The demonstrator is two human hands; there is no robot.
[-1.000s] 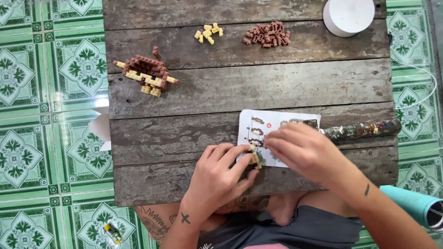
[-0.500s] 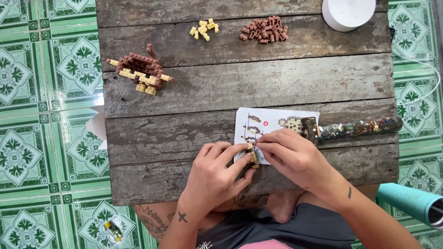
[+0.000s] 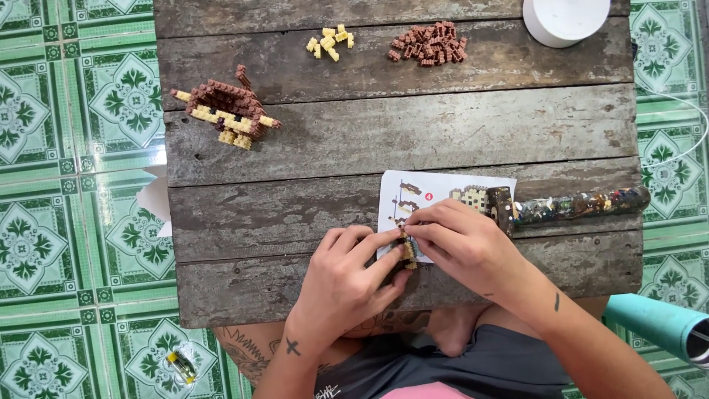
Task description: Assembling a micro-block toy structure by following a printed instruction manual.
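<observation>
A weathered grey plank table (image 3: pixel 443 133) carries a white printed instruction sheet (image 3: pixel 432 191) near its front edge. Over that sheet the left hand (image 3: pixel 347 284) and right hand (image 3: pixel 461 240) both pinch a small tan brick assembly (image 3: pixel 407 250) between their fingertips.

far above the hands, a white round container (image 3: pixel 565 18) at the table's top edge. left of it a brown brick pile (image 3: pixel 430 43), then a small yellow brick pile (image 3: pixel 330 42). up-left of the hands, a brown & tan brick model (image 3: pixel 225 112). just right, a speckled tube (image 3: pixel 576 207). lower right, a teal cylinder (image 3: pixel 653 325).
</observation>
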